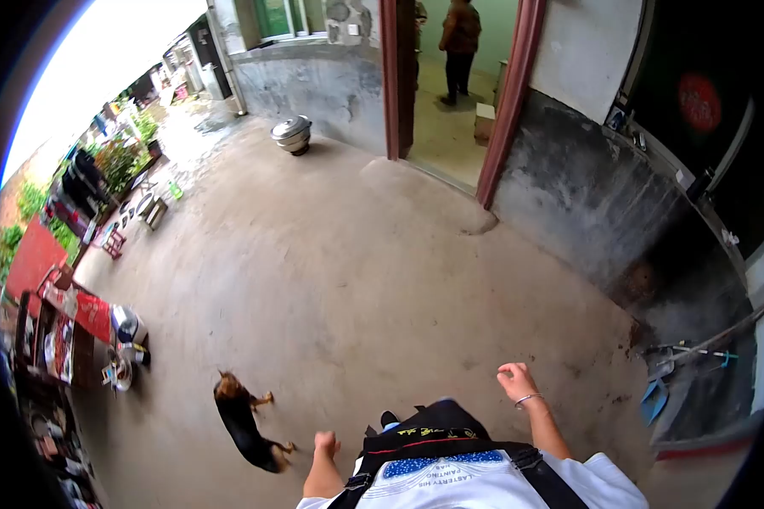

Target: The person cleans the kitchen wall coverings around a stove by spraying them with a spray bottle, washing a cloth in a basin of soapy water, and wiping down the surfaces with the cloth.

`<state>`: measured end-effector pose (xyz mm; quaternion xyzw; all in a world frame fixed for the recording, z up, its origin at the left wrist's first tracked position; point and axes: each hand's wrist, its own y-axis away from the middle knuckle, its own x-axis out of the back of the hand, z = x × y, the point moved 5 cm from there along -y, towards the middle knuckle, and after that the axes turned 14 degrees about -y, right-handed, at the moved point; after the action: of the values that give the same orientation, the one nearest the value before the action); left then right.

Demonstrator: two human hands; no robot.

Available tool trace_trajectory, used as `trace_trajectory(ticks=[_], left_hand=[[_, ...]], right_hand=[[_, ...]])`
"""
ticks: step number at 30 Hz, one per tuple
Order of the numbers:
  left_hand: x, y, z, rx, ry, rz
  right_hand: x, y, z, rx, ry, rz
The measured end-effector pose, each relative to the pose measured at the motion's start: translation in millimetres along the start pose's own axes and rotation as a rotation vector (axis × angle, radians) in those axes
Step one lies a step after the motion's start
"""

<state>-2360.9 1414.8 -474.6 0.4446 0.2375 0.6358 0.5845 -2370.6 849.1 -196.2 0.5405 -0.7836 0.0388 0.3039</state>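
Below the middle of the head view, my left hand [326, 443] hangs beside the dark apron [437, 428], its fingers curled and too small to make out clearly. My right hand [515, 381] is held out over the concrete floor, fingers bent inward, with a bracelet [528, 399] at the wrist. No object shows in either hand. Nearest to my left hand is a black and brown dog [244, 424], standing on the floor to its left.
A lidded metal pot [292, 134] stands by the wall. A person [461, 42] is inside the red-framed doorway [508, 110]. Cluttered furniture [76, 352] lines the left side, near a small stool [151, 209]. A blue dustpan [653, 401] lies at the right.
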Motion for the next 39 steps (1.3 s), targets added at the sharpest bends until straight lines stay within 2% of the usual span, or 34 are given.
trace_trajectory(ticks=[1, 6, 9, 10, 11, 12, 14, 15, 17, 18, 19, 21, 23, 26, 28, 31, 32, 33, 34, 35, 36, 39], left_hand=[[-10.4, -25.8, 50.3, -0.029, 0.080, -0.031], [-88.2, -85.4, 341.2, -0.266, -0.069, -0.102], [-133.7, -117.4, 466.3, -0.341, -0.081, -0.086], [-144.7, -130.1, 483.2, -0.369, -0.090, -0.094], [-148.1, -139.0, 492.4, -0.344, -0.112, -0.078], [-170.0, -160.4, 534.4, -0.303, -0.146, -0.075], [-179.2, -184.2, 534.1, -0.180, -0.181, -0.083], [-191.1, -201.2, 558.7, -0.105, -0.165, -0.091], [-193.5, -215.6, 557.4, -0.048, -0.300, -0.063], [-198.8, -217.0, 593.2, -0.010, -0.265, -0.050], [-202.7, -217.3, 601.2, 0.023, -0.230, -0.045], [-203.6, -230.3, 631.5, 0.066, -0.161, 0.045], [-206.2, -260.8, 641.1, 0.108, -0.176, 0.081], [-214.7, -316.9, 683.2, 0.272, -0.088, 0.133], [-226.1, -374.1, 744.7, 0.271, -0.047, 0.150], [-238.2, -425.3, 815.6, 0.264, 0.058, 0.180], [-255.0, -412.7, 894.2, 0.106, -0.105, 0.167], [-270.0, -433.6, 945.8, 0.062, -0.163, 0.096], [-285.1, -464.1, 995.3, -0.092, -0.120, 0.114], [-299.1, -478.8, 1051.0, -0.133, -0.191, 0.040], [-316.4, -475.2, 1114.9, -0.309, -0.273, 0.060], [-371.5, -480.4, 1265.3, -0.521, -0.281, -0.079]], right_hand=[[7.1, -17.1, -7.2, 0.012, 0.014, 0.043], [36.7, -130.4, -1.6, -0.094, 0.098, 0.189], [50.4, -211.6, 7.2, -0.178, 0.104, 0.211], [51.6, -223.4, 10.7, -0.161, 0.097, 0.218], [53.2, -239.0, 15.2, -0.232, 0.127, 0.223], [69.2, -293.1, 7.0, -0.308, 0.167, 0.219], [85.2, -336.3, -0.3, -0.271, 0.119, 0.278], [104.4, -389.5, -22.5, -0.232, 0.071, 0.339], [120.5, -436.8, -44.9, -0.223, 0.099, 0.316], [133.8, -488.5, -78.0, -0.140, 0.072, 0.315], [142.8, -516.4, -100.4, -0.057, 0.047, 0.322], [147.1, -586.8, -157.0, -0.059, -0.041, 0.303], [131.9, -652.7, -165.2, 0.089, -0.030, 0.190], [115.3, -779.4, -205.3, 0.066, -0.035, 0.088], [109.3, -864.1, -231.7, 0.065, -0.009, 0.094], [113.8, -925.2, -267.2, 0.001, 0.045, 0.093], [119.7, -942.9, -276.6, -0.052, 0.041, 0.098], [127.0, -961.0, -288.8, -0.020, 0.040, 0.127], [131.6, -976.5, -299.1, 0.020, 0.032, 0.158], [139.5, -988.9, -302.5, 0.012, 0.019, 0.198], [146.4, -995.8, -304.0, -0.021, -0.007, 0.236], [158.5, -1029.2, -297.6, -0.113, -0.069, 0.308]])
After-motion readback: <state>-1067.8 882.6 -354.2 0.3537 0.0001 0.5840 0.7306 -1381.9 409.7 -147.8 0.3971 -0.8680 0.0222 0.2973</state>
